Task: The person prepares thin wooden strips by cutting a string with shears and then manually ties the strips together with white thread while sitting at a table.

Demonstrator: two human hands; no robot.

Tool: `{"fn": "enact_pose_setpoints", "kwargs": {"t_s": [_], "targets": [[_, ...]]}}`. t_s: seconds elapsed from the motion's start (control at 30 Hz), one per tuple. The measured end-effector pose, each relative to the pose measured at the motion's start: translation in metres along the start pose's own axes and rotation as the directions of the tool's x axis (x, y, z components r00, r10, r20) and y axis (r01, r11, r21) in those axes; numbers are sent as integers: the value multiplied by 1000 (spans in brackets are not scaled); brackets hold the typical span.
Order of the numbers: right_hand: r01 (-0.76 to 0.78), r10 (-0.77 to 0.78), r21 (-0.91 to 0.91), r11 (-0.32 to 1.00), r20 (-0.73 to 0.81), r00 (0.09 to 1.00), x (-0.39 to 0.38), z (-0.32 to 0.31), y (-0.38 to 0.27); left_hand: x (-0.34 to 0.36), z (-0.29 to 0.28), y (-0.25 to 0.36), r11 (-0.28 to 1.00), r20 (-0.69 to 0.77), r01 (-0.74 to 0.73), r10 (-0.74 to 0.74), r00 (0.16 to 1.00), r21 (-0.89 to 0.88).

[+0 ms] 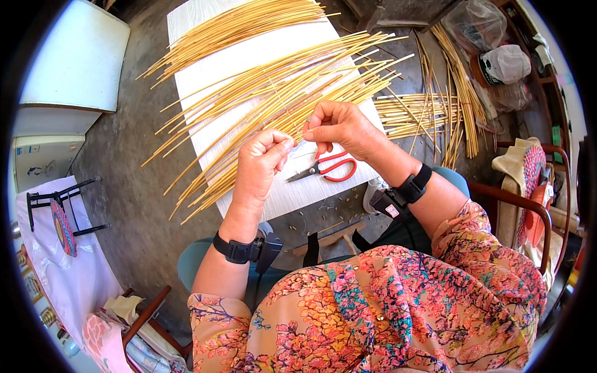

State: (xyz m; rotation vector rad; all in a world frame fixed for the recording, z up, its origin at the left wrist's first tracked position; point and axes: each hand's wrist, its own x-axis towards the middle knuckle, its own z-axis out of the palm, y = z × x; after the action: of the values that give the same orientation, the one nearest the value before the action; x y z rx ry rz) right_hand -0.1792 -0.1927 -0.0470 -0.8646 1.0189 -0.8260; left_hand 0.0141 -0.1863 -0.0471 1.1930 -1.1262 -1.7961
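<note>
Both my hands are raised over the near edge of the white table [249,208], fingertips pinched and facing each other, a small gap apart. My left hand [264,160] and my right hand [336,126] each pinch what looks like a thin pale thread, mostly hidden by the fingers. A fine thread line [273,86] crosses the spread row of long yellow reed stalks [249,121] and leads toward the hands. Just below my right hand, scissors [329,168] with red handles lie on the tabletop, blades pointing left.
Another bundle of stalks [242,28] lies at the table's far end. More stalks [420,115] rest to the right, with a loose bunch [463,93] beyond. Wooden armchairs [516,199] stand right and lower left. A white cabinet [74,56] is at far left. Plastic-wrapped containers [504,64] sit at right.
</note>
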Motion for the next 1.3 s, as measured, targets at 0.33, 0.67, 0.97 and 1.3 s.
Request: {"fn": "enact_pose_setpoints", "kwargs": {"t_s": [0.33,0.67,0.97,1.3], "targets": [[268,-287,-471,840,34,957,3,-4,7,-1,-8,1,1000,-25,-15,15,1000,11],[447,-604,-801,399,137,785,7,-10,6,-2,-9,-1,999,-33,-9,11,999,37],[377,-691,-891,251,108,715,10,-10,3,-8,-4,2,999,22,-39,38,999,25],[343,-364,-753,562,147,920,22,-21,3,-7,-12,18,978,-85,-101,87,993,-184]]}}
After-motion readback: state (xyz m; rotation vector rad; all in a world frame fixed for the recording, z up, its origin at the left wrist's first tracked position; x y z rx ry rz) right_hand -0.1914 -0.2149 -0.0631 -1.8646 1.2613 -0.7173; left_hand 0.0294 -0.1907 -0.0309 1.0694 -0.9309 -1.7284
